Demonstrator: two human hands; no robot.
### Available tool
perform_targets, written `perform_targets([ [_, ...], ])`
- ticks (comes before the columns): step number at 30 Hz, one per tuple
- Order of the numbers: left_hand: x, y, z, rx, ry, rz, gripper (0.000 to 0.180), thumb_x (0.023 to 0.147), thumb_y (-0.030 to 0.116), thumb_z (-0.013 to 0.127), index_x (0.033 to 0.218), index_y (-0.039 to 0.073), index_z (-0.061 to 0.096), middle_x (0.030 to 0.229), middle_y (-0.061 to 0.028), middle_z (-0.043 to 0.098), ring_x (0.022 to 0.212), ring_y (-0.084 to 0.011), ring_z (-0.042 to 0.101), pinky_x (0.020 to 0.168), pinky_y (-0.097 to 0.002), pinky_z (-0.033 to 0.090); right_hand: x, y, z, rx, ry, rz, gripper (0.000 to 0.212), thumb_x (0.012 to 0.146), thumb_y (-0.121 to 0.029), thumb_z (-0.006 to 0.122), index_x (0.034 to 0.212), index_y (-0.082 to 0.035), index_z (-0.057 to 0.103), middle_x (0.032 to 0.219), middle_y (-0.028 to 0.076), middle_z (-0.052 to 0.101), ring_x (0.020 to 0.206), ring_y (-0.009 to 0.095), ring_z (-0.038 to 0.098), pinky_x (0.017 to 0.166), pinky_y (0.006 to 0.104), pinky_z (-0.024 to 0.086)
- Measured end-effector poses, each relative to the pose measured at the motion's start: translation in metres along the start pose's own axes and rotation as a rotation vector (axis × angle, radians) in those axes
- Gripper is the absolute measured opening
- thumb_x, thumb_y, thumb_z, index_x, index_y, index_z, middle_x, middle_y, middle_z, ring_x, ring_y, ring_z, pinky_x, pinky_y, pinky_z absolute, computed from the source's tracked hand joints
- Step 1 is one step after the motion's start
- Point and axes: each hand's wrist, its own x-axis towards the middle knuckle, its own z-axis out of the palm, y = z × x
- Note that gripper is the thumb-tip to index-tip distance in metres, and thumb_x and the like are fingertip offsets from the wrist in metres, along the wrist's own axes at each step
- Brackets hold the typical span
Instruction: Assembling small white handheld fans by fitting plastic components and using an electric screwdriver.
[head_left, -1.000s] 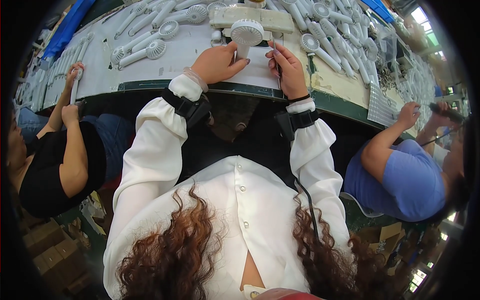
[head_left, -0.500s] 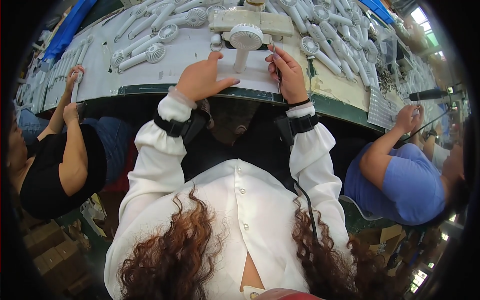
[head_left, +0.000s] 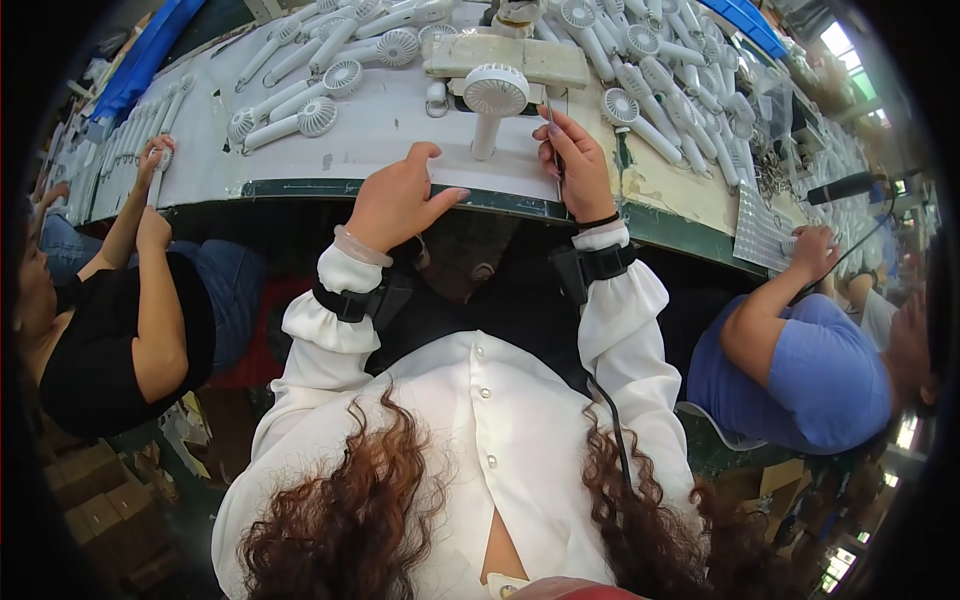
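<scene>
A white hand fan [head_left: 496, 95] stands on the table [head_left: 370, 140], just in front of a pale block [head_left: 515, 60]. The right hand [head_left: 582, 175], beside it, grips a thin tool [head_left: 559, 168]. The left hand [head_left: 398, 198] is empty, thumb and fingers spread, near the table's edge. More white fans lie left [head_left: 318, 117] and right [head_left: 621, 106]. Co-workers sit on both sides, one in a black top [head_left: 110, 350], the other in a blue shirt [head_left: 825, 365].

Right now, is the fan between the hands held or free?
Free of both hands: clear gaps separate the fan from the open left hand and the right hand, gripping a thin tool.
</scene>
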Motion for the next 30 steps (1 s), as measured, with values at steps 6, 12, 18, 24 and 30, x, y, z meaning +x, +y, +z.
perform_targets([
  [6,0.04,-0.015,0.037,-0.207,0.401,0.268,0.053,0.077,0.039,0.075,0.11,0.003,0.055,0.084,-0.013,0.061,0.085,-0.031,0.061,0.073,-0.0402,0.048,0.002,0.003,0.009,-0.098,-0.014,-0.016,0.036,0.098,-0.015,0.05,0.132,-0.002,0.051,0.094,0.001,0.058,0.068,0.004,0.047,0.054,0.0159,0.036],
  [12,0.04,-0.003,0.025,-0.478,0.177,0.202,0.043,0.08,0.032,0.072,0.105,0.002,0.055,0.079,-0.013,0.059,0.077,-0.0235,0.061,0.066,-0.036,0.047,-0.014,-0.005,0.005,-0.101,0.066,-0.003,0.037,0.099,-0.014,0.048,0.134,-0.001,0.049,0.091,-0.001,0.056,0.061,0.002,0.041,0.049,0.015,0.031],
  [18,-0.008,-0.076,-0.056,-0.694,0.506,-0.295,0.035,0.092,0.022,0.06,0.117,0.003,0.045,0.081,-0.0038,0.059,0.062,-0.0089,0.054,0.053,-0.0244,0.046,-0.01,-0.001,0.012,-0.091,0.042,0.018,0.037,0.1,-0.013,0.046,0.134,0.0,0.048,0.09,-0.002,0.056,0.061,0.001,0.04,0.049,0.0145,0.031],
  [24,0.0,-0.198,-0.143,-0.311,0.589,-0.669,0.057,0.088,0.019,0.046,0.142,0.005,0.037,0.094,-0.0163,0.065,0.076,-0.0272,0.065,0.066,-0.0363,0.05,-0.01,-0.005,0.012,-0.124,0.016,0.04,0.038,0.1,-0.013,0.046,0.135,0.0,0.048,0.091,-0.002,0.056,0.063,0.001,0.042,0.05,0.0143,0.031],
  [30,0.03,-0.323,-0.148,0.104,0.885,-0.516,0.053,0.086,0.013,0.043,0.138,0.007,0.044,0.107,-0.0223,0.065,0.103,-0.0372,0.062,0.086,-0.0425,0.049,-0.007,-0.003,0.015,-0.112,0.015,0.034,0.038,0.099,-0.012,0.046,0.135,0.0,0.048,0.091,-0.002,0.056,0.065,0.002,0.043,0.051,0.0143,0.032],
])
